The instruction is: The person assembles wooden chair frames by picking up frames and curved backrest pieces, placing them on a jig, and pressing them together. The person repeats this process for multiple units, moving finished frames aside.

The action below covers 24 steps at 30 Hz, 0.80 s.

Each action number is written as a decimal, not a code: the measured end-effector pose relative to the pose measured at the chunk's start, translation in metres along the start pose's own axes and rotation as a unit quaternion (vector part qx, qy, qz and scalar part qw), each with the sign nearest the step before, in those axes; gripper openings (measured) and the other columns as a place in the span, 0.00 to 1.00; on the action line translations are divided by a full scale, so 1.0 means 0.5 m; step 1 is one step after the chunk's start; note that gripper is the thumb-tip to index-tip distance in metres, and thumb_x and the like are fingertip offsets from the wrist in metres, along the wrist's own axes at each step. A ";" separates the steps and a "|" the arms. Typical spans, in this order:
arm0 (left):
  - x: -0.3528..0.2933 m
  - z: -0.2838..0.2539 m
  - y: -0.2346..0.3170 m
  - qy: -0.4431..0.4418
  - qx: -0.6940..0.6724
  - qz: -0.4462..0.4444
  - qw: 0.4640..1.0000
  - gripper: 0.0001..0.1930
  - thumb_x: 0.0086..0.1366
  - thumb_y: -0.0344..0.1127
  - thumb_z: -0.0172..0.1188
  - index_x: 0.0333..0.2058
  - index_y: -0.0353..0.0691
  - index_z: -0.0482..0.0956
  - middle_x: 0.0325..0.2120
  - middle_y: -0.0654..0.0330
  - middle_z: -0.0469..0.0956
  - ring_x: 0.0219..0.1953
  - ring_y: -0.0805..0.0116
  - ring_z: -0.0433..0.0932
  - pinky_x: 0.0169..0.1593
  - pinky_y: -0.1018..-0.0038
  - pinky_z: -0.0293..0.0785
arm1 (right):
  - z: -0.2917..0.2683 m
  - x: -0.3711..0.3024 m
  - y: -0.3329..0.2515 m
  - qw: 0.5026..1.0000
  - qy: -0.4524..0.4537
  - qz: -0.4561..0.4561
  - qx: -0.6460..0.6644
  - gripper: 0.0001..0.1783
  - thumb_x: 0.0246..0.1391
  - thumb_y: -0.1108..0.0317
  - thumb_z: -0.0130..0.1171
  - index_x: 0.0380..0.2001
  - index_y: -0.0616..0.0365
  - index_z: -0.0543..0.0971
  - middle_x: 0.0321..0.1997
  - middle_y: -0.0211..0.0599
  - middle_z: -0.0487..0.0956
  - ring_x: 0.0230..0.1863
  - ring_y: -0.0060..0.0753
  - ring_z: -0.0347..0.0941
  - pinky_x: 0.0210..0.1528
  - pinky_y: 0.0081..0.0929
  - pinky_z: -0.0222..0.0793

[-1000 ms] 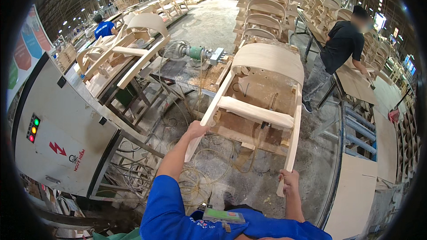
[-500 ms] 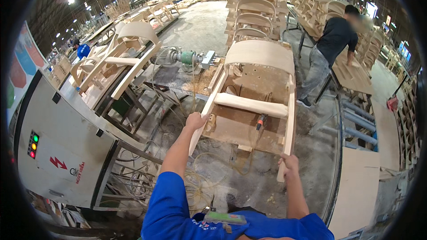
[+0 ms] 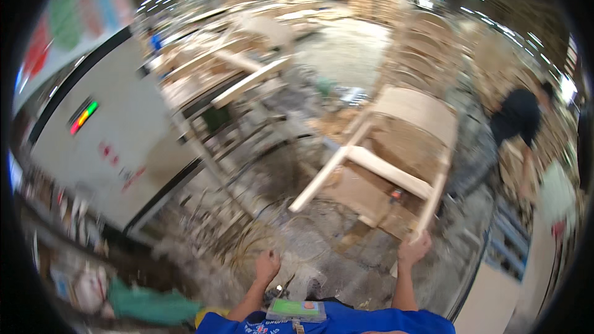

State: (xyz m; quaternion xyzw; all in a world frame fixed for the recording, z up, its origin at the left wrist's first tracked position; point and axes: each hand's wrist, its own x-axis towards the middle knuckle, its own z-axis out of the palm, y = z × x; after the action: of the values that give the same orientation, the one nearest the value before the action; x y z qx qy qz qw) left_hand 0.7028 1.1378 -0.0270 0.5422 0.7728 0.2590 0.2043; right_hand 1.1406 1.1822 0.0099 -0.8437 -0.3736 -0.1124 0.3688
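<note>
A pale wooden chair frame (image 3: 390,167), with a curved backrest and a crossbar, rests on a brown board (image 3: 352,195) in front of me. My right hand (image 3: 414,247) is closed round the near end of its right leg. The left leg's near end juts out with no hand on it. My left hand (image 3: 267,265) is off the frame, low and close to my body, its fingers curled with nothing visible in them. A small orange-tipped tool (image 3: 396,195) lies on the board between the legs. Motion blurs the picture.
A grey electrical cabinet (image 3: 117,130) stands at left. Beyond it, another chair frame (image 3: 247,74) lies on a bench. More curved chair frames (image 3: 421,49) are stacked behind mine. A person in dark clothes (image 3: 516,117) bends at right. Hoses (image 3: 253,247) tangle on the floor.
My left hand has let go of the chair's left leg and drawn back toward my body. My right hand keeps its hold. The view has swung left, so the scene sits further right.
</note>
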 end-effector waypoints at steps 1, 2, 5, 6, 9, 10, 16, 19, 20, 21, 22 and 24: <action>-0.065 -0.022 -0.063 -0.062 0.042 -0.036 0.997 0.24 0.63 0.52 0.62 0.43 0.34 0.84 0.44 0.43 0.84 0.47 0.41 0.82 0.51 0.53 0.77 | -0.015 -0.004 -0.033 0.996 0.014 -0.066 0.049 0.31 0.56 0.67 0.65 0.61 0.65 0.71 0.56 0.57 0.76 0.61 0.61 0.70 0.66 0.51 0.65; -0.145 -0.055 -0.127 -0.125 0.080 -0.087 0.985 0.25 0.62 0.54 0.61 0.42 0.35 0.85 0.44 0.41 0.84 0.47 0.41 0.83 0.51 0.53 0.78 | -0.019 -0.018 -0.074 0.991 -0.045 -0.087 0.094 0.29 0.56 0.68 0.65 0.60 0.65 0.72 0.55 0.56 0.76 0.61 0.59 0.71 0.65 0.48 0.66; -0.352 -0.117 -0.271 -0.222 0.118 -0.161 0.954 0.26 0.59 0.55 0.61 0.39 0.35 0.86 0.42 0.39 0.84 0.46 0.42 0.84 0.49 0.52 0.79 | 0.005 -0.077 -0.123 0.930 -0.228 -0.159 0.240 0.24 0.59 0.68 0.63 0.57 0.66 0.75 0.53 0.52 0.77 0.57 0.50 0.74 0.61 0.41 0.69; -0.424 -0.142 -0.310 -0.237 0.122 -0.179 0.947 0.26 0.58 0.55 0.60 0.38 0.35 0.87 0.42 0.38 0.84 0.46 0.42 0.84 0.48 0.51 0.80 | 0.024 -0.110 -0.134 0.883 -0.312 -0.178 0.302 0.23 0.59 0.67 0.62 0.56 0.65 0.76 0.52 0.49 0.78 0.54 0.45 0.76 0.59 0.38 0.71; -0.673 -0.186 -0.392 -0.038 0.029 -0.398 0.916 0.23 0.59 0.51 0.59 0.40 0.35 0.86 0.40 0.41 0.85 0.43 0.43 0.85 0.47 0.50 0.81 | 0.039 -0.278 -0.219 0.737 -0.544 -0.251 0.314 0.20 0.60 0.67 0.62 0.53 0.65 0.78 0.50 0.43 0.80 0.50 0.34 0.77 0.53 0.30 0.72; -0.734 -0.199 -0.393 0.073 0.028 -0.426 0.901 0.23 0.60 0.51 0.58 0.40 0.35 0.86 0.42 0.42 0.85 0.44 0.42 0.85 0.49 0.51 0.81 | 0.021 -0.340 -0.240 0.696 -0.602 -0.271 0.284 0.19 0.59 0.68 0.61 0.52 0.66 0.78 0.49 0.42 0.81 0.49 0.31 0.77 0.52 0.28 0.72; -1.180 -0.194 -0.359 0.211 -0.104 -0.583 0.777 0.23 0.64 0.51 0.57 0.41 0.36 0.86 0.48 0.42 0.83 0.51 0.42 0.81 0.57 0.51 0.77 | -0.200 -0.793 -0.314 0.456 -0.703 -0.524 0.153 0.21 0.57 0.64 0.64 0.51 0.64 0.79 0.44 0.39 0.83 0.46 0.29 0.79 0.50 0.28 0.73; -1.385 -0.149 -0.322 0.272 -0.159 -0.650 0.692 0.23 0.63 0.50 0.57 0.42 0.35 0.86 0.47 0.42 0.83 0.52 0.42 0.81 0.57 0.51 0.77 | -0.344 -1.015 -0.278 0.279 -0.755 -0.578 0.134 0.21 0.59 0.64 0.64 0.53 0.62 0.79 0.45 0.39 0.84 0.46 0.30 0.79 0.51 0.30 0.74; -1.455 -0.133 -0.299 0.312 -0.179 -0.671 0.648 0.23 0.63 0.50 0.57 0.42 0.35 0.86 0.47 0.42 0.83 0.51 0.42 0.81 0.57 0.51 0.77 | -0.403 -1.077 -0.257 0.216 -0.784 -0.570 0.117 0.20 0.60 0.64 0.64 0.53 0.62 0.78 0.44 0.39 0.84 0.45 0.30 0.79 0.51 0.30 0.74; -1.523 -0.108 -0.277 0.354 -0.192 -0.691 0.600 0.23 0.63 0.49 0.57 0.42 0.34 0.86 0.47 0.41 0.83 0.51 0.42 0.82 0.56 0.51 0.78 | -0.461 -1.129 -0.241 0.142 -0.776 -0.608 0.096 0.20 0.60 0.65 0.64 0.53 0.62 0.78 0.44 0.39 0.84 0.44 0.30 0.79 0.50 0.30 0.75; -1.582 -0.077 -0.254 0.384 -0.197 -0.713 0.552 0.22 0.63 0.49 0.56 0.42 0.35 0.86 0.46 0.41 0.83 0.50 0.41 0.82 0.55 0.51 0.78 | -0.513 -1.176 -0.229 0.073 -0.761 -0.640 0.078 0.20 0.60 0.65 0.65 0.53 0.62 0.78 0.43 0.39 0.84 0.43 0.30 0.80 0.49 0.29 0.75; -1.673 -0.038 -0.207 0.414 -0.225 -0.755 0.456 0.21 0.63 0.48 0.56 0.41 0.37 0.86 0.45 0.41 0.84 0.48 0.40 0.83 0.54 0.51 0.79 | -0.589 -1.253 -0.218 -0.024 -0.738 -0.671 0.062 0.20 0.60 0.65 0.66 0.53 0.61 0.79 0.42 0.38 0.84 0.42 0.29 0.80 0.47 0.28 0.76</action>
State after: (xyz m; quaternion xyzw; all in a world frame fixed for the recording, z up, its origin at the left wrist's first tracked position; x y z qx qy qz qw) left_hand 0.8906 0.3162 -0.0475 -0.4890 0.7882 0.3623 0.0913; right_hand 0.6524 0.6801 -0.0160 -0.2109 0.8365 -0.4010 0.3081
